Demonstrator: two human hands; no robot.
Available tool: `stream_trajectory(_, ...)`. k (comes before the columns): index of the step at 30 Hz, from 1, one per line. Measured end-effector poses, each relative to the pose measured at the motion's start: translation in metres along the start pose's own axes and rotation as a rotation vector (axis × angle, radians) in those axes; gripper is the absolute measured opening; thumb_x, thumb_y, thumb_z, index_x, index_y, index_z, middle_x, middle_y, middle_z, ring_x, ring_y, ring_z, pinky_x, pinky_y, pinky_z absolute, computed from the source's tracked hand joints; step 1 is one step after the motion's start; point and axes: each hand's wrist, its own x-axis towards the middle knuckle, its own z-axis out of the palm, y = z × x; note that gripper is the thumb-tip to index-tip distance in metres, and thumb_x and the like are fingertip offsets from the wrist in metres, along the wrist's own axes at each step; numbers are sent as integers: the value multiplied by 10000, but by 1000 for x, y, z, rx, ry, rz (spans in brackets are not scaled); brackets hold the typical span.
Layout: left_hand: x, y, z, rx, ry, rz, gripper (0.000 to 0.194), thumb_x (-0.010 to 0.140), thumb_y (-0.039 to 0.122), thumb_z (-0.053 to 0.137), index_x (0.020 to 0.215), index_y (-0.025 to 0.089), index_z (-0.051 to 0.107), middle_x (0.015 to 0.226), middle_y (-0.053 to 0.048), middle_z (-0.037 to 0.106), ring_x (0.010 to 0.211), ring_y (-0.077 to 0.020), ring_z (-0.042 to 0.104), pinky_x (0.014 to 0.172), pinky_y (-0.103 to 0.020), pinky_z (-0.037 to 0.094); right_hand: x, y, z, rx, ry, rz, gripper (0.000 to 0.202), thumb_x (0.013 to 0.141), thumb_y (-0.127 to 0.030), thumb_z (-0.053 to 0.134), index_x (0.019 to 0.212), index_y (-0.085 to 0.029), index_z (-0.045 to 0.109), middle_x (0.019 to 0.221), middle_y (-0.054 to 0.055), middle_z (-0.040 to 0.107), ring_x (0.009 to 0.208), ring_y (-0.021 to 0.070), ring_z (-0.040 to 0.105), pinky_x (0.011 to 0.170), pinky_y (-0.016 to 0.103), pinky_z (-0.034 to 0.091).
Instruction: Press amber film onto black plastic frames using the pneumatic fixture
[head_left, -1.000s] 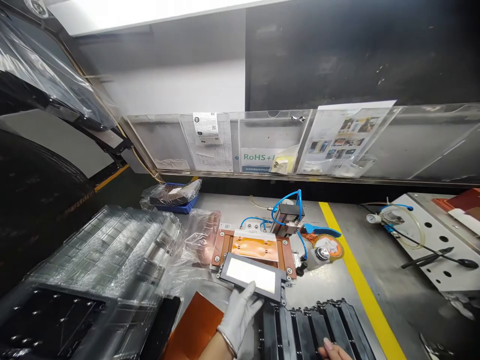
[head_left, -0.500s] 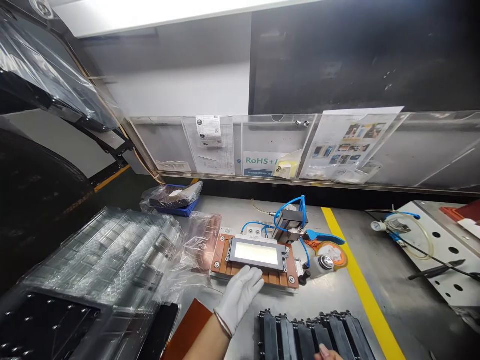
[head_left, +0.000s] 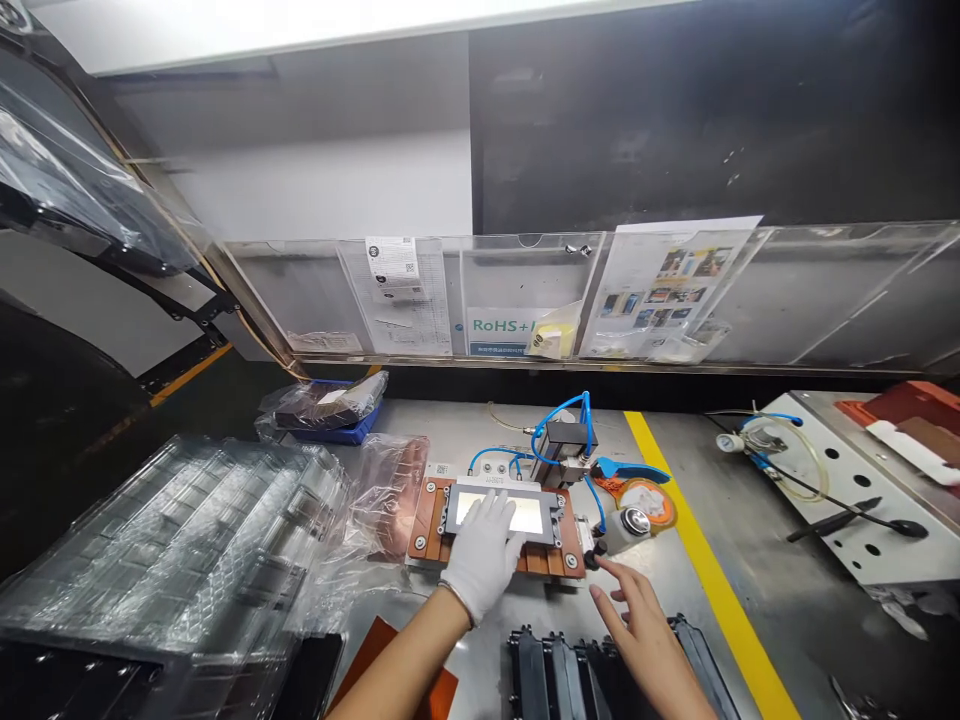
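Note:
A black-framed part with a pale rectangular panel (head_left: 529,517) sits in a brown fixture (head_left: 424,522) on the metal bench. My left hand (head_left: 482,555), in a white glove, lies flat over the left and middle of the panel and hides part of it. My right hand (head_left: 637,625) is bare, fingers apart and holding nothing. Its index finger points at a black knob (head_left: 595,556) on the fixture's right side; whether they touch I cannot tell. Below that hand several black frame parts (head_left: 534,665) stand in a row, some covered by it.
Clear plastic trays (head_left: 225,520) are stacked on the left, beside a bagged reddish part (head_left: 401,495). Behind the fixture rises a black cylinder block (head_left: 562,447) with blue hoses. Blue-handled pliers (head_left: 634,468), a metal-topped bottle (head_left: 630,525) and an orange tape roll (head_left: 660,503) lie right of it.
My left hand has moved up from the fixture's front edge onto the panel. My right hand has come up from the row of black parts toward the knob. The view has shifted slightly right.

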Motion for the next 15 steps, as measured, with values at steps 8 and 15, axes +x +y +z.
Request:
stream_trajectory(8, 10, -9, 5, 385, -40, 120, 581, 866, 374, 547, 1409, 183, 465, 1521, -99, 390, 1455, -293, 223, 1206, -454, 38, 41, -11, -1, -142, -34, -137, 408, 819, -364, 446, 1104, -170, 666, 1253, 171, 632, 1137, 374, 585, 964, 543, 432)
stream_trajectory(15, -4, -21, -64, 562, 186, -232, 529, 923, 318, 374, 1377, 57, 450, 1400, -226, 495, 1320, -311, 429, 1113, -450, 280, 40, -15, -2, 52, -54, -2, 364, 805, -452, 515, 1044, -241, 692, 1145, 105, 642, 922, 279, 663, 797, 426, 526)
